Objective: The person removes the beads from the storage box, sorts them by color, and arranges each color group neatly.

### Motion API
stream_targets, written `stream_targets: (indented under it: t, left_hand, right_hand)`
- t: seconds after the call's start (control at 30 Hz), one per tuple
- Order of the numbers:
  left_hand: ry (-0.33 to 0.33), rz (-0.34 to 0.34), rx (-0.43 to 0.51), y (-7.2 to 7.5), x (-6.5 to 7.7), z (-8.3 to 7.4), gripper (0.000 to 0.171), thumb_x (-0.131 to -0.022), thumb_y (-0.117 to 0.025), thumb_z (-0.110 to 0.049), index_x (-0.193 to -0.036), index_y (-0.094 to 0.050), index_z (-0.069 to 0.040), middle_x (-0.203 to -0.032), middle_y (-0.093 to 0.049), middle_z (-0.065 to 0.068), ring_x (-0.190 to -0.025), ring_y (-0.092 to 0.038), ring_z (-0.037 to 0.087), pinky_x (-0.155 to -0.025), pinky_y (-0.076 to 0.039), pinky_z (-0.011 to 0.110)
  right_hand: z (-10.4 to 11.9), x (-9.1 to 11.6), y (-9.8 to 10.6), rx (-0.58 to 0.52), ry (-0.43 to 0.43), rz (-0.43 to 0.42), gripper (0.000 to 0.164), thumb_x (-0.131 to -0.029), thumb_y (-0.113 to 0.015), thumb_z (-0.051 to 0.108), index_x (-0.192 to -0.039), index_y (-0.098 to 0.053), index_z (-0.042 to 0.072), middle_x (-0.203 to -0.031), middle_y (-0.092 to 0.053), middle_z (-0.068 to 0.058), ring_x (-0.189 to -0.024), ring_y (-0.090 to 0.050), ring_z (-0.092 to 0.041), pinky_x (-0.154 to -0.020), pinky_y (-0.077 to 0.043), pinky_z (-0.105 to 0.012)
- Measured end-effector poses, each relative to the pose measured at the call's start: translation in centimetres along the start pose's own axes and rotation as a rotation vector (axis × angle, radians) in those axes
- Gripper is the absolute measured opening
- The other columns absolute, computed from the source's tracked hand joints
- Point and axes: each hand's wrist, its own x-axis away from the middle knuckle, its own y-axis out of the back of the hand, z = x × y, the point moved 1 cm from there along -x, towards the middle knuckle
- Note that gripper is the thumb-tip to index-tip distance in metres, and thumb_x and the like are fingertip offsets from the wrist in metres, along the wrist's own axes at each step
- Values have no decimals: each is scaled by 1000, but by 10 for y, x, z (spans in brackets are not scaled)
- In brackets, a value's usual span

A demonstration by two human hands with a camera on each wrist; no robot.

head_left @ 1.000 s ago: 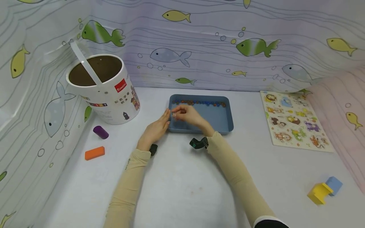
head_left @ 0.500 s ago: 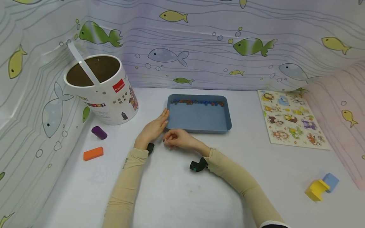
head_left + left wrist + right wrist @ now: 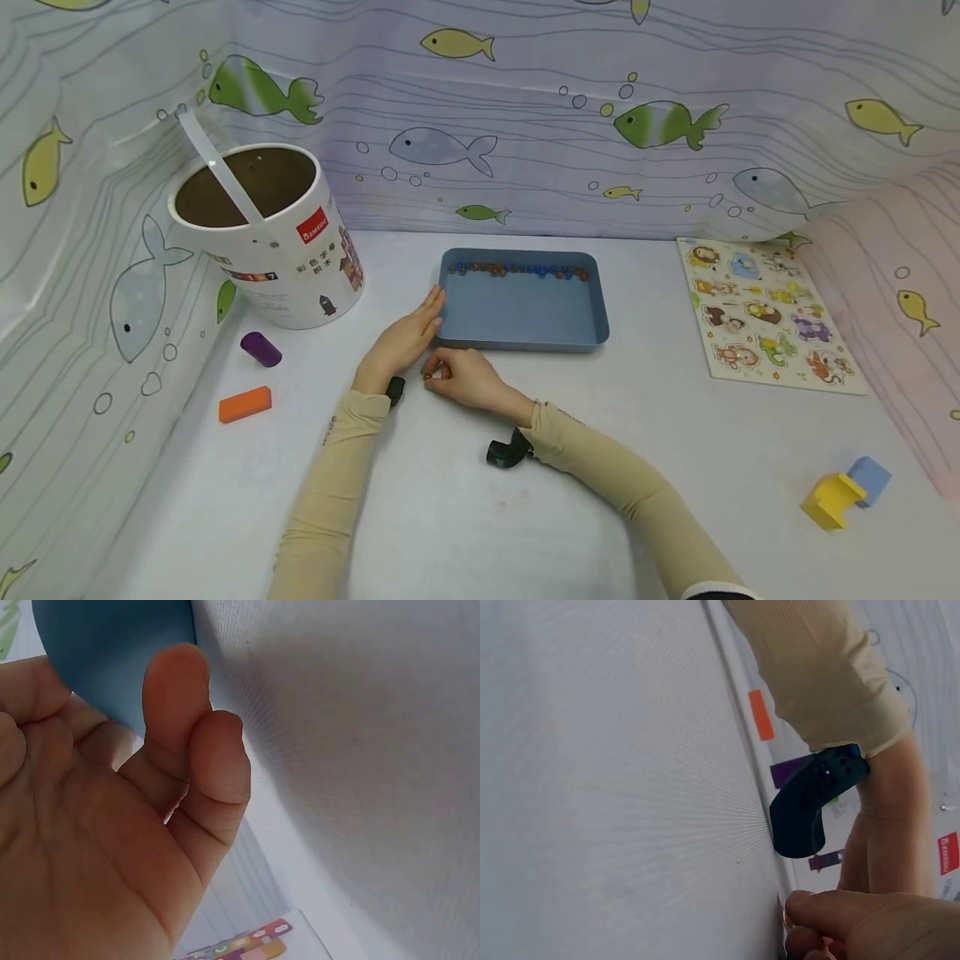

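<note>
A shallow blue-grey tray (image 3: 525,308) stands at the back of the table, with a row of small blue and amber glass beads (image 3: 536,270) along its far side. My left hand (image 3: 401,340) lies at the tray's left side, fingers extended along the wall; in the left wrist view its fingertips (image 3: 176,682) overlap the blue wall. Just in front of the tray's near left corner, my right hand (image 3: 467,379) is low over the table, thumb and forefinger pinched together. A small glassy bead (image 3: 784,916) shows at those fingertips in the right wrist view, mostly hidden.
A white bucket (image 3: 300,275) with a raised handle stands at the back left. Near it lie a purple cylinder (image 3: 261,349) and an orange block (image 3: 245,405). To the right are an animal puzzle board (image 3: 772,317), a yellow block (image 3: 831,502) and a blue block (image 3: 870,481).
My right hand has come from over the tray's left end toward me, down to the table before its near left corner. The left hand stays at the tray's side.
</note>
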Motion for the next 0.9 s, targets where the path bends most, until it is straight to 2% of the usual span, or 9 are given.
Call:
stream_targets:
  t: [0.1,0.2,0.3,0.37,0.47,0.57,0.67,0.8,0.9]
  left_hand:
    - [11,-1,15,0,0,0,54,-107,-31,-25,-156,-15,-7,-164,-7,9,-145,-30,34,-117,-31,52]
    - [20,4,25,0,1,-1,55,-107,-32,-24,-156,-14,-6,-164,-6,9,-144,-30,35,-116,-31,53]
    - [16,4,22,-1,0,-1,54,-107,-32,-22,-156,-14,-6,-164,-6,11,-144,-29,36,-116,-30,54]
    - [15,2,20,-1,0,-1,54,-107,-31,-23,-156,-14,-6,-164,-6,11,-145,-29,36,-117,-30,54]
    - [12,-4,25,-1,-1,-2,54,-107,-31,-23,-156,-14,-6,-164,-6,10,-145,-28,36,-118,-28,52]
    - [9,-2,31,-1,-1,-2,54,-107,-30,-24,-156,-14,-7,-164,-6,9,-146,-27,34,-119,-26,51]
    - [12,0,43,-1,0,-2,54,-107,-31,-24,-156,-13,-7,-164,-5,9,-147,-25,33,-121,-24,49]
    - [11,-4,40,-2,1,-1,54,-107,-31,-23,-155,-13,-7,-164,-5,9,-148,-22,32,-121,-23,48]
    - [8,-8,28,-2,1,1,54,-107,-30,-24,-155,-13,-7,-164,-5,9,-148,-22,32,-121,-23,48]
  right_hand:
    - [1,0,3,-23,1,35,18,-91,-69,24,-105,-69,12,-64,-60,1,-51,-47,-3,-48,-37,-16]
    - [2,1,14,-129,-26,116,24,-93,-66,25,-112,-66,10,-64,-61,-1,-50,-52,-8,-48,-40,-17]
    - [3,-1,34,-259,-61,171,27,-97,-60,25,-116,-64,7,-67,-63,-4,-55,-59,-22,-50,-46,-24]
    - [2,-4,51,-333,-72,170,29,-99,-57,24,-118,-64,3,-70,-64,-5,-63,-62,-33,-55,-52,-33]
    - [-3,-13,77,-421,-84,120,32,-100,-53,21,-120,-62,-2,-74,-63,-5,-76,-61,-43,-68,-56,-48]
    - [-9,-24,100,-482,-118,45,32,-101,-52,20,-121,-61,-4,-76,-63,-3,-83,-61,-45,-80,-54,-57]
    - [-18,-36,119,-514,-162,-17,32,-101,-52,21,-122,-60,-2,-79,-63,-1,-84,-63,-37,-84,-54,-54]
    - [-33,-52,138,-549,-236,-109,31,-101,-52,23,-122,-62,1,-81,-64,1,-77,-63,-21,-80,-56,-39]
    - [-48,-60,145,-563,-296,-178,33,-101,-52,24,-122,-62,1,-79,-64,2,-72,-62,-16,-81,-56,-39]
